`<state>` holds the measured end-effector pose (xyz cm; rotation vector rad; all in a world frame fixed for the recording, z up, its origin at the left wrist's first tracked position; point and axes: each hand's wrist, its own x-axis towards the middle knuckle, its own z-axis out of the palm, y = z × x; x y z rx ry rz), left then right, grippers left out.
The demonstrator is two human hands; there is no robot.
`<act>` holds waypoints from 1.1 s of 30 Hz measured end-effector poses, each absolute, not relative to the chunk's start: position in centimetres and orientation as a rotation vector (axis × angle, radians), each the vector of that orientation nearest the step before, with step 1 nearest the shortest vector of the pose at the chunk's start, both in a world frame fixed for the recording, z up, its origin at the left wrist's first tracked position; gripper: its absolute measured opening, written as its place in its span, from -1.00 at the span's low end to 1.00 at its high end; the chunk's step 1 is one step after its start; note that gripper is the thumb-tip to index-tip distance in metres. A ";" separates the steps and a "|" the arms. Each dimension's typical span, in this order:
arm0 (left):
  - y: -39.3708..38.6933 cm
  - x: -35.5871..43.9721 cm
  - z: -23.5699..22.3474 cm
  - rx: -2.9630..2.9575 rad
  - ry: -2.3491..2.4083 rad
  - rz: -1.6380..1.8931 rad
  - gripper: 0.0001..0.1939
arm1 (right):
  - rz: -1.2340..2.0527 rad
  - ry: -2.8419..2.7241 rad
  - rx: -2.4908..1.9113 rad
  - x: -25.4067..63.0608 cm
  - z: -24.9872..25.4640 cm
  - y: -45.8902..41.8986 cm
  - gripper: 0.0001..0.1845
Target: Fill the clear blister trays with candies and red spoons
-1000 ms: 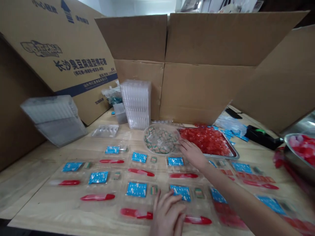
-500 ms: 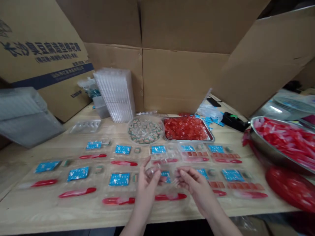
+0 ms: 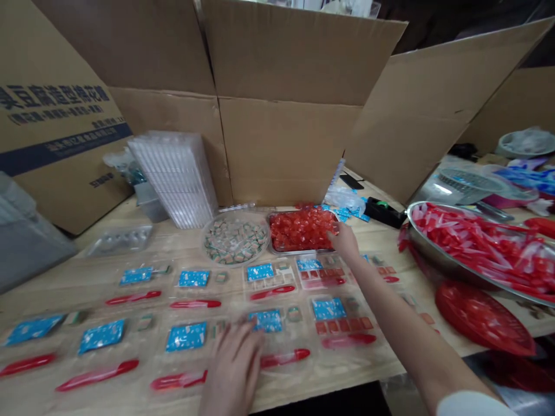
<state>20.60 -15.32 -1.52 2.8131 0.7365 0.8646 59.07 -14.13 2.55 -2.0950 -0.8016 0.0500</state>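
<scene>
My right hand [image 3: 346, 241] reaches across the table to the near right corner of a metal tray [image 3: 277, 251] full of red wrapped candies [image 3: 299, 229]; its fingers curl at the candies, and what they hold, if anything, is hidden. My left hand [image 3: 232, 364] lies flat, fingers spread, on a clear plastic blister tray [image 3: 277, 338] at the table's front edge, next to a red spoon [image 3: 284, 358] and a blue packet [image 3: 266, 319]. Several such trays cover the table in rows, each with a blue packet, a red spoon and small candies.
A round clear dish of green and orange sweets [image 3: 235, 238] sits left of the metal tray. A stack of empty clear trays [image 3: 176, 179] leans behind it. An open cardboard box [image 3: 281, 115] stands at the back. A large steel bowl of red spoons [image 3: 477, 245] and a red lid [image 3: 483, 318] are on the right.
My two hands were together over a front tray; now the right hand has reached out to the red candy tray and the left has dropped flat onto a front tray. The view swung right.
</scene>
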 end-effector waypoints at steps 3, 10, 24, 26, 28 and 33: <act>-16.2 20.9 -2.0 2.935 0.516 0.831 -0.78 | 0.035 -0.828 -2.054 58.4 2.7 -12.3 -0.81; -17.4 23.2 1.3 2.409 0.739 0.849 -0.68 | 0.442 -1.117 -1.675 48.7 4.9 -16.7 -0.56; -16.1 25.1 5.1 0.755 0.565 0.612 -0.77 | 0.580 -1.401 -1.585 38.9 7.1 -23.3 -0.65; -16.5 24.9 5.1 0.758 0.566 0.631 -0.74 | 0.489 -1.469 -1.573 38.8 7.0 -23.4 -0.79; -16.7 24.9 5.0 0.795 0.592 0.656 -0.72 | 0.493 -1.472 -1.570 38.6 6.8 -23.6 -0.82; -16.7 24.9 4.7 0.991 0.669 0.604 -0.77 | 0.523 -1.403 -1.616 38.8 5.8 -24.4 -0.70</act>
